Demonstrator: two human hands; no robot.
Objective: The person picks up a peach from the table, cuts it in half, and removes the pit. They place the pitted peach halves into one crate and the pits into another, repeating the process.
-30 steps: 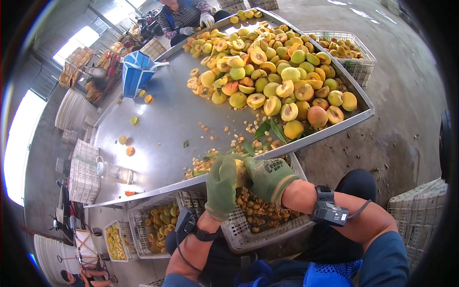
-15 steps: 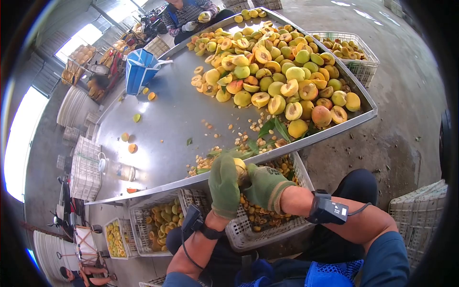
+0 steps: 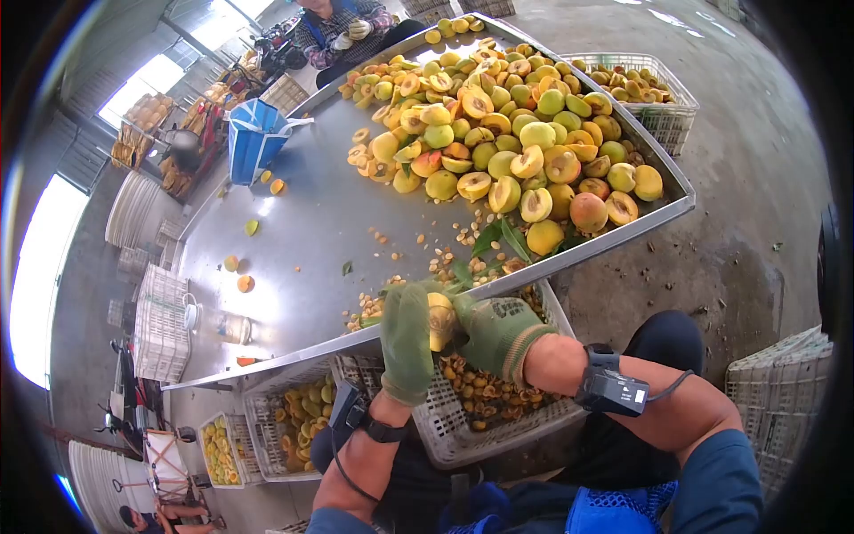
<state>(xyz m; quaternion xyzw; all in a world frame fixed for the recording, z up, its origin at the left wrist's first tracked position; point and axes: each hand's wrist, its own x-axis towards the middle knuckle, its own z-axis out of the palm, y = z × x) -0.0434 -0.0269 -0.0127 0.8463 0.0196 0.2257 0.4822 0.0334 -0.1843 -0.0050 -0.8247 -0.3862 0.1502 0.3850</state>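
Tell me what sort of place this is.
Probably a fruit-processing workshop: a large metal-topped table bears a heap of halved yellow-green fruit, white plastic crates of cut fruit stand around it, and a co-worker in a checked shirt and pale gloves sits at the far edge.

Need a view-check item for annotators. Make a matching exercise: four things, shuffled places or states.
1. Blue bag
2. Left hand
3. Heaped fruit
4. Crate of brownish pieces

A. Below the near edge of the metal table
B. In a green glove, holding a yellow fruit
C. On the table's right part
D. By the table's left edge

Pairs: 1-D, 2-B, 3-C, 4-A
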